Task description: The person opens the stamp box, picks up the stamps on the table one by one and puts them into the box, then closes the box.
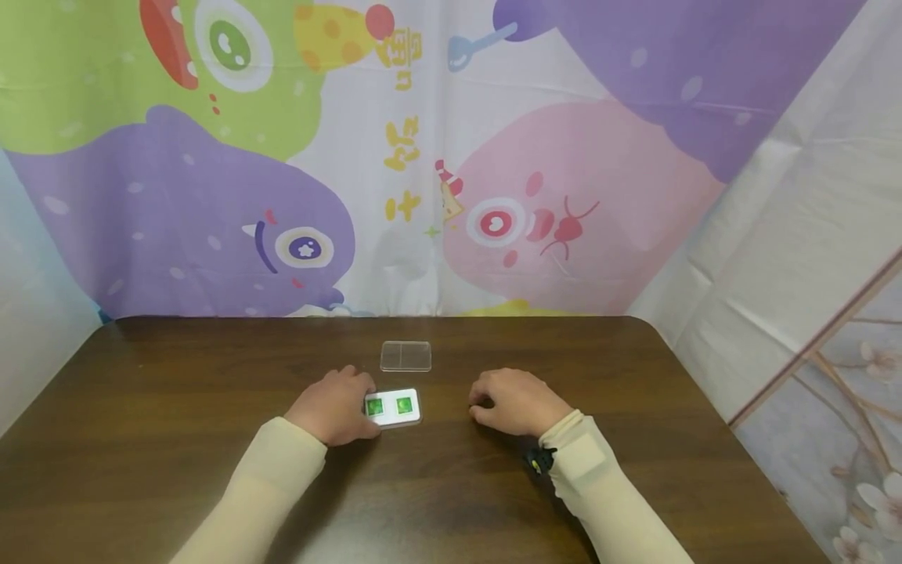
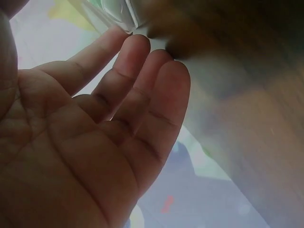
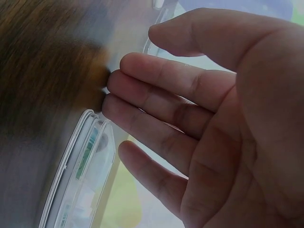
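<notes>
A small flat case [image 1: 389, 406] with a white inside and two green squares lies on the brown table. My left hand [image 1: 334, 409] holds its left end, thumb at the near edge and fingers at the far edge. In the left wrist view, a clear plastic corner [image 2: 121, 14] meets the index fingertip. To the right, apart from the case, my right hand [image 1: 517, 403] rests on the table with loosely bent fingers and nothing in them. The right wrist view shows the case's side [image 3: 83, 156] beyond those fingers. Behind the case lies a clear, lid-like plastic piece [image 1: 405, 356].
The dark wooden table [image 1: 176, 454] ends at a hanging cloth [image 1: 395, 258] printed with cartoon monsters. Another pale cloth [image 1: 831, 439] with flowers hangs along the right side. A black band [image 1: 539, 462] sits at the right wrist.
</notes>
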A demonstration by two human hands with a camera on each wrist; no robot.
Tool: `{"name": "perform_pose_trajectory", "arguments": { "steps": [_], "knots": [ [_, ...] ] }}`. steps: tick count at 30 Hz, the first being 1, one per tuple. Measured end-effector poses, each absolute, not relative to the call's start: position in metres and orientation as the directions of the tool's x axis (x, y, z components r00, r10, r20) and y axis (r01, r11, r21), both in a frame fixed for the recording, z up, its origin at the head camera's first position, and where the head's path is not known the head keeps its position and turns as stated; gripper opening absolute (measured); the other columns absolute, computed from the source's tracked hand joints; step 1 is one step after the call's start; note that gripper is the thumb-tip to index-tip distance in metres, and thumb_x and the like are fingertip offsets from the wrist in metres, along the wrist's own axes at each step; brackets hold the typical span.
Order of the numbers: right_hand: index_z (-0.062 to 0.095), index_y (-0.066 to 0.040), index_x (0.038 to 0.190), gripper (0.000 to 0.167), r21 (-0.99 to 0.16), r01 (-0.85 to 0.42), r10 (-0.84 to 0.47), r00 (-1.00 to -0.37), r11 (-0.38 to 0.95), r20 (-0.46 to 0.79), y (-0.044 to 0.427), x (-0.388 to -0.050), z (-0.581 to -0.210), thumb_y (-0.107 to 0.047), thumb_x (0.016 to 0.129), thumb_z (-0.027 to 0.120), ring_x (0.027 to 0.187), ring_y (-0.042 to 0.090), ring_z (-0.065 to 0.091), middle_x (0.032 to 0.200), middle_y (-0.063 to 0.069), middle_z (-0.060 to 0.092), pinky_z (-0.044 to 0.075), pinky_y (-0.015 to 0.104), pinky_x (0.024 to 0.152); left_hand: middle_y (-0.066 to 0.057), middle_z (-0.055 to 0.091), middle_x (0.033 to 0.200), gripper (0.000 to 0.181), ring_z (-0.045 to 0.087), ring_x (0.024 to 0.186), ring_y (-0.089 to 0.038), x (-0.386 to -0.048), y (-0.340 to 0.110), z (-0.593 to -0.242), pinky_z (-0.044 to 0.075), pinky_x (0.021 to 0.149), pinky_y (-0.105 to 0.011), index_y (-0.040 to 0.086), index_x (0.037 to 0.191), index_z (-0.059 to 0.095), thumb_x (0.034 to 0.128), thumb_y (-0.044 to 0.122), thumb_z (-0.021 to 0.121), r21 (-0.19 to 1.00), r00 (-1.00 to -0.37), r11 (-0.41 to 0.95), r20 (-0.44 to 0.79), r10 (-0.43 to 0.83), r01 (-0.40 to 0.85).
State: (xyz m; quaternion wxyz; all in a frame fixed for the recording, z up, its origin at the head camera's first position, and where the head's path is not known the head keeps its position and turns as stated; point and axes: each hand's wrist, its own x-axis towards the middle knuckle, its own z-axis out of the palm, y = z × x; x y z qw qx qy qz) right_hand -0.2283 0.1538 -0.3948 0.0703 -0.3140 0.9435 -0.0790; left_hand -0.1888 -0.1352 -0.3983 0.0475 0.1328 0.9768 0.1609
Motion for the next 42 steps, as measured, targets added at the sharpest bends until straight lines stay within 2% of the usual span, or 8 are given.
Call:
{"name": "perform_pose_trajectory", "arguments": {
  "steps": [11,16,24,31,42],
  "knots": [
    [0.079,-0.02,0.104,0.012,-0.197,-0.596,-0.619,-0.781,0.778,-0.079,0.148,-0.231,-0.395,-0.027,0.098,0.071,0.104,0.019,0.068,0.11,-0.003,0.073,0.054,0.042,0.093,-0.004,0.056,0.091,0.044,0.051,0.085,-0.023,-0.181,-0.122,-0.395,0.048,0.076,-0.044,0.006,0.103,0.069,0.0725,0.031,0.089,0.342,-0.947,0.894,-0.031,0.319,0.29],
    [0.077,-0.019,0.108,0.013,-0.199,-0.614,-0.638,-0.765,0.764,-0.088,0.144,-0.235,-0.394,-0.026,0.1,0.069,0.1,0.018,0.067,0.109,-0.003,0.071,0.055,0.042,0.088,-0.003,0.055,0.091,0.045,0.05,0.084,-0.023,-0.179,-0.12,-0.395,0.048,0.077,-0.043,0.008,0.102,0.067,0.0723,0.032,0.09,0.334,-0.946,0.897,-0.044,0.321,0.289],
    [0.066,-0.012,0.134,0.034,-0.204,-0.594,-0.614,-0.787,0.779,-0.053,0.123,-0.25,-0.401,-0.018,0.1,0.066,0.113,0.024,0.063,0.126,0.008,0.063,0.053,0.044,0.095,-0.002,0.056,0.09,0.044,0.05,0.083,-0.022,-0.177,-0.116,-0.395,0.048,0.075,-0.042,0.009,0.102,0.068,0.0727,0.032,0.091,0.325,-0.945,0.902,-0.064,0.321,0.285],
    [0.052,-0.011,0.151,0.051,-0.19,-0.566,-0.589,-0.802,0.803,-0.1,0.102,-0.255,-0.404,-0.018,0.102,0.063,0.122,0.03,0.06,0.138,0.015,0.058,0.051,0.046,0.099,-0.003,0.057,0.091,0.045,0.05,0.082,-0.022,-0.175,-0.112,-0.395,0.048,0.074,-0.041,0.008,0.103,0.068,0.0723,0.032,0.091,0.316,-0.945,0.904,-0.062,0.322,0.287],
    [0.056,-0.012,0.148,0.047,-0.17,-0.552,-0.575,-0.805,0.816,-0.144,0.096,-0.252,-0.401,-0.02,0.102,0.063,0.12,0.03,0.057,0.136,0.016,0.056,0.052,0.046,0.098,-0.003,0.056,0.089,0.046,0.05,0.081,-0.022,-0.175,-0.111,-0.395,0.048,0.073,-0.041,0.008,0.103,0.067,0.0723,0.033,0.091,0.311,-0.944,0.905,-0.065,0.324,0.29]
  ]
}}
